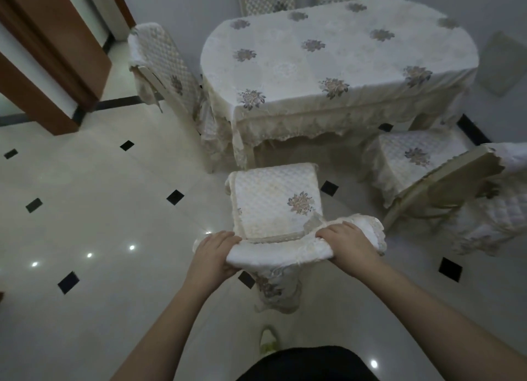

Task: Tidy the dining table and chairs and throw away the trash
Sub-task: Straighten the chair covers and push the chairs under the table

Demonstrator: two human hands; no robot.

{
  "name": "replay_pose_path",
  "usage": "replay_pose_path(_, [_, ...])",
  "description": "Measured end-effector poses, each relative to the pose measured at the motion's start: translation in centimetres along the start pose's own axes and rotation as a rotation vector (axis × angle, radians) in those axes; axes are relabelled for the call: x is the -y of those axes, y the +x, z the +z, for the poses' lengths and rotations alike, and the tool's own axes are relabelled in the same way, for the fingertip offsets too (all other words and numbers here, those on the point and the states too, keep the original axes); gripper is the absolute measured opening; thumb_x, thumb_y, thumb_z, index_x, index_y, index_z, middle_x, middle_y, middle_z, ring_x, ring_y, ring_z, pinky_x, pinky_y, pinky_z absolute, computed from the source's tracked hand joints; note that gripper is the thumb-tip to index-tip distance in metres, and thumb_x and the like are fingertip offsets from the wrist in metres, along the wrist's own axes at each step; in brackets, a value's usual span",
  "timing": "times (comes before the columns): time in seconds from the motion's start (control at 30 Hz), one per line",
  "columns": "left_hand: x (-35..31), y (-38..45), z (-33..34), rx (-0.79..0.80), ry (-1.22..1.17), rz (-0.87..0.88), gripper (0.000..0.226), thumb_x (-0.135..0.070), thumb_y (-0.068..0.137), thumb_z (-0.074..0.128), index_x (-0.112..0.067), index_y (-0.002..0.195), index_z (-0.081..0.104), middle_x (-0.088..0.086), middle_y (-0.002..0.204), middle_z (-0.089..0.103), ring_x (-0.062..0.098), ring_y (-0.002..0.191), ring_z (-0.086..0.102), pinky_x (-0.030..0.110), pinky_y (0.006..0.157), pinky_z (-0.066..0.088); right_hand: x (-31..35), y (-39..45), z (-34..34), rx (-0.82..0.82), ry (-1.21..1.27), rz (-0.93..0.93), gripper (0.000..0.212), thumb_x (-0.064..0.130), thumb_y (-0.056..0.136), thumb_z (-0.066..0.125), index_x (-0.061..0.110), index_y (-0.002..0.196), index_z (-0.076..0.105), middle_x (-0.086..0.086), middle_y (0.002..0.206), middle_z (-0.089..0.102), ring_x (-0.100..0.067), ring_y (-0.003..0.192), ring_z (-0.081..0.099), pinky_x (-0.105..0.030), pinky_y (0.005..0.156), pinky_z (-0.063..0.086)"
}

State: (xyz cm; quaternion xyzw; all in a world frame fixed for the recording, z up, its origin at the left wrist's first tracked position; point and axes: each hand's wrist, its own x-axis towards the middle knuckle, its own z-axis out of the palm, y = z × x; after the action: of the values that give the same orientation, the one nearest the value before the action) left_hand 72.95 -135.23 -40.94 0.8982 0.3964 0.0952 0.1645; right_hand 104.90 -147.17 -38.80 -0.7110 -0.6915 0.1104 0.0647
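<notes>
Nearest you, your left hand [218, 252] and right hand [346, 245] both grip the top of the cream quilted chair back [285, 248], fingers curled over its padded cover, one at each end. The chair's flower-embroidered seat [275, 199] points toward the oval dining table under its lace-edged floral tablecloth [336, 55], a short gap away. Push unevenly and the chair could skew or catch the tablecloth's hanging fringe; the loose cover (it looks bunched under your palms) may slide instead of the frame. The tilted cream chair [445, 181] to your right also looks likely to tip further. The seat sits directly ahead of both hands, centred between them.
</notes>
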Motion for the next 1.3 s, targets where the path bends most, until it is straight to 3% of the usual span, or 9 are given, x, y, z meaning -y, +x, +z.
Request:
replay_pose_path(0.1, [0.7, 1.5, -0.3, -0.024, 0.066, 0.063, 0.050, -0.023, 0.047, 0.085, -0.021, 0.094, 0.069, -0.003, 0.096, 0.071, 0.019, 0.088, 0.067, 0.027, 0.087, 0.035, -0.4, 0.1, 0.3, -0.010, -0.018, -0.021, 0.041, 0.025, 0.053, 0.083, 0.023, 0.091, 0.066, 0.001, 0.080, 0.069, -0.022, 0.075, 0.065, -0.039, 0.080, 0.051])
replay_pose_path(0.27, [1.6, 2.2, -0.3, 0.006, 0.141, 0.067, 0.030, -0.029, 0.055, 0.081, -0.027, 0.084, 0.072, -0.011, 0.077, 0.069, 0.011, 0.073, 0.064, 0.037, 0.094, 0.046, -0.2, 1.1, -0.6, 0.102, -0.118, 0.028, 0.028, 0.025, 0.068, 0.072, 0.023, 0.095, 0.067, -0.001, 0.080, 0.068, -0.026, 0.074, 0.065, -0.036, 0.069, 0.049])
replay_pose_path(0.43, [1.3, 2.9, -0.8, 0.091, 0.092, 0.099, 0.016, -0.021, 0.057, 0.074, -0.029, 0.069, 0.068, -0.009, 0.056, 0.061, 0.015, 0.051, 0.055, 0.025, 0.057, 0.045, 0.0, 1.5, -1.6, 0.204, -0.198, 0.036, 0.031, 0.026, 0.082, 0.055, 0.026, 0.113, 0.059, 0.003, 0.104, 0.065, -0.021, 0.096, 0.062, -0.037, 0.084, 0.046])
replay_pose_path(0.63, [1.2, 3.8, 0.2, 0.034, 0.026, 0.185, 0.019, -0.038, 0.067, 0.051, -0.030, 0.065, 0.068, -0.010, 0.056, 0.061, 0.012, 0.051, 0.060, 0.021, 0.054, 0.051, -1.5, 0.4, -3.5, 0.210, -0.198, 0.071, 0.028, 0.025, 0.085, 0.055, 0.027, 0.113, 0.059, 0.002, 0.103, 0.066, -0.022, 0.093, 0.062, -0.037, 0.080, 0.049])
replay_pose_path(0.7, [-0.3, 4.3, -0.5, 0.034, 0.040, 0.205, 0.007, -0.036, 0.063, 0.059, -0.031, 0.060, 0.062, -0.011, 0.053, 0.055, 0.011, 0.049, 0.053, 0.022, 0.052, 0.045, -2.0, -0.4, -4.4, 0.217, -0.161, 0.090, 0.024, 0.026, 0.086, 0.056, 0.027, 0.111, 0.059, 0.000, 0.099, 0.065, -0.023, 0.089, 0.062, -0.035, 0.074, 0.050])
replay_pose_path(0.9, [-4.6, 6.7, 0.2, -0.007, 0.035, 0.289, 0.021, -0.032, 0.051, 0.077, -0.030, 0.068, 0.064, -0.011, 0.057, 0.058, 0.012, 0.051, 0.054, 0.024, 0.051, 0.044, -6.4, -2.2, -5.8, 0.189, -0.098, 0.133, 0.023, 0.027, 0.079, 0.058, 0.042, 0.096, 0.059, 0.005, 0.094, 0.067, -0.020, 0.089, 0.065, -0.034, 0.077, 0.050])
replay_pose_path(1.03, [-7.0, 9.0, 0.8, 0.018, 0.075, 0.261, 0.027, -0.033, 0.049, 0.078, -0.030, 0.075, 0.068, -0.010, 0.062, 0.062, 0.013, 0.054, 0.058, 0.026, 0.053, 0.048, -9.0, -1.8, -7.3, 0.167, -0.124, 0.121, 0.023, 0.033, 0.079, 0.058, 0.031, 0.101, 0.065, 0.007, 0.095, 0.067, -0.017, 0.092, 0.064, -0.035, 0.079, 0.048])
replay_pose_path(1.17, [-8.3, 12.0, 1.0, 0.019, 0.105, 0.205, 0.031, -0.034, 0.051, 0.083, -0.027, 0.077, 0.068, -0.008, 0.067, 0.066, 0.014, 0.057, 0.061, 0.024, 0.054, 0.049, -11.0, -0.3, -8.6, 0.135, -0.086, 0.080, 0.009, 0.027, 0.079, 0.059, 0.028, 0.088, 0.058, 0.004, 0.088, 0.065, -0.020, 0.084, 0.063, -0.031, 0.067, 0.039])
replay_pose_path(1.3, [-9.5, 14.5, 1.3, 0.013, 0.161, 0.122, 0.028, -0.034, 0.054, 0.082, -0.024, 0.076, 0.067, -0.005, 0.064, 0.063, 0.018, 0.055, 0.059, 0.025, 0.048, 0.045, -13.7, 2.0, -8.6, 0.115, -0.105, 0.077, 0.016, 0.028, 0.080, 0.058, 0.028, 0.096, 0.060, 0.003, 0.092, 0.065, -0.020, 0.088, 0.062, -0.036, 0.072, 0.046])
